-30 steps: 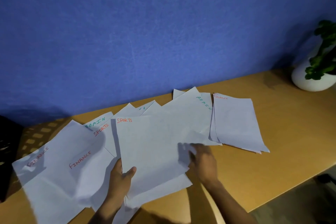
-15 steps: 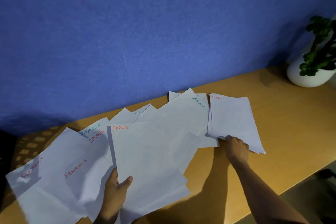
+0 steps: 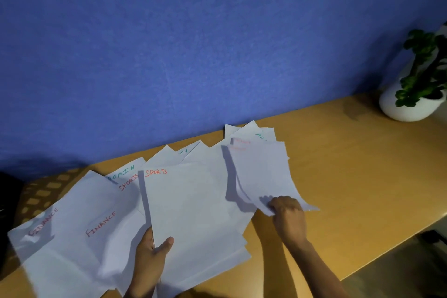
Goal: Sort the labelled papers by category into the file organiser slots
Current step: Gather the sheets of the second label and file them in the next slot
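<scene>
White labelled papers lie fanned across the wooden desk. My left hand pinches the bottom edge of a sheet marked SPORTS, thumb on top. My right hand grips the lower corner of a small stack of papers with a red label and holds it lifted and curled off the desk. Two FINANCE sheets lie at the left, and ADMIN sheets peek out behind. Only a dark edge of the file organiser shows at the far left.
A potted green plant in a white pot stands at the back right of the desk. A blue wall runs close behind the papers. The desk's front edge runs diagonally at the lower right.
My right hand went from the middle papers to the right-hand stack, gripped its lower corner and lifted it up and leftward. My left hand kept hold of the SPORTS sheet.
</scene>
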